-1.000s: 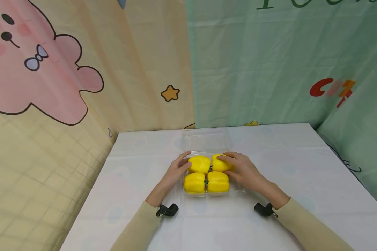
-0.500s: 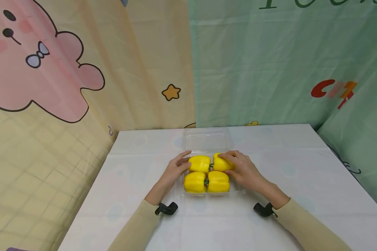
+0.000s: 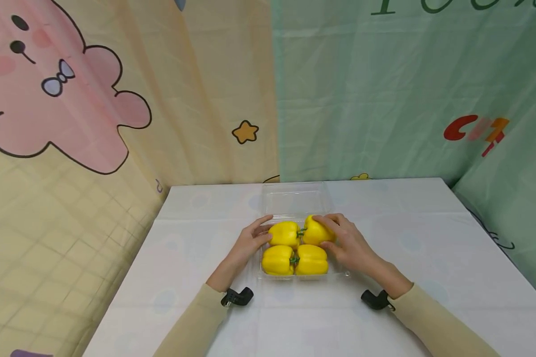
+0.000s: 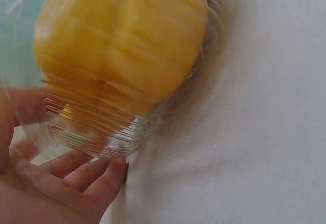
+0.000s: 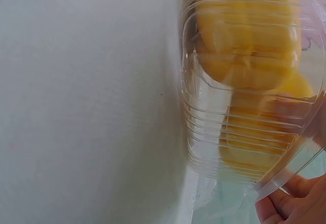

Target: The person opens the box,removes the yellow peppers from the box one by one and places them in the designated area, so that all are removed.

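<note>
Several yellow bell peppers lie in two rows inside a clear plastic container (image 3: 289, 277), whose hinged lid (image 3: 296, 202) is folded back away from the person. At the back right, a bell pepper (image 3: 316, 231) sits tilted, pinched between the thumb and fingers of my right hand (image 3: 350, 244). My left hand (image 3: 246, 243) grips the left side wall; its thumb reaches over the rim beside the back-left bell pepper (image 3: 284, 234). In the left wrist view its other fingers (image 4: 104, 186) are against the ridged outside. Through the wall in the right wrist view, a bell pepper (image 5: 249, 35) shows.
Beneath the container is a table with a white cloth (image 3: 196, 238). Printed curtains (image 3: 353, 99) hang behind and beside it. A black camera mount (image 3: 237, 298) is strapped to the left wrist and another (image 3: 375, 299) to the right.
In my right hand, the back-right bell pepper has shifted slightly right and tilted, widening the gap to its neighbour. My left hand stays almost still at the container's side.
</note>
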Available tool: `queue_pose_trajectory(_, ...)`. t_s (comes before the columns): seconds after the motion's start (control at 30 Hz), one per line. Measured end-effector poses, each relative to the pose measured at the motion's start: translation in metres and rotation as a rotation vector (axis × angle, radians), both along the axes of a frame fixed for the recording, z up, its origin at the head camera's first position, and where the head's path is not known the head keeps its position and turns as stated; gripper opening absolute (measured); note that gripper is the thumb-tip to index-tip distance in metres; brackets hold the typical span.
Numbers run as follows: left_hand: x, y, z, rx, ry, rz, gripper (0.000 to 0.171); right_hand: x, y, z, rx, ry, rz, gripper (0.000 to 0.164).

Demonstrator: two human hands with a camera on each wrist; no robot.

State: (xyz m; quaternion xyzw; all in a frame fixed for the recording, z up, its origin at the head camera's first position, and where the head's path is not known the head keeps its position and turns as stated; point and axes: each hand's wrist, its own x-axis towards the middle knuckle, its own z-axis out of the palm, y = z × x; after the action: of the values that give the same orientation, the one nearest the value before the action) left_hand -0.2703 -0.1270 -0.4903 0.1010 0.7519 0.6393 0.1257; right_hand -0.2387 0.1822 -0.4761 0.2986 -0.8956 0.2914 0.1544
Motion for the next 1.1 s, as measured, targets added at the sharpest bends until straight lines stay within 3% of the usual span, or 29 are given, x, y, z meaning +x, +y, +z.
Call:
queue_pose_trajectory(0.47, 0.002, 0.003, 0.004, -0.016, -0.011, 0.018, 0.054, 0.001, 0.002, -0.003, -0.042, -0.002, 0.016, 0.068)
queue_pose_trajectory(1.1, 0.011, -0.003, 0.013, -0.059, -0.034, 0.091, 0.054, 0.001, 0.004, 0.011, -0.024, -0.013, 0.034, 0.07)
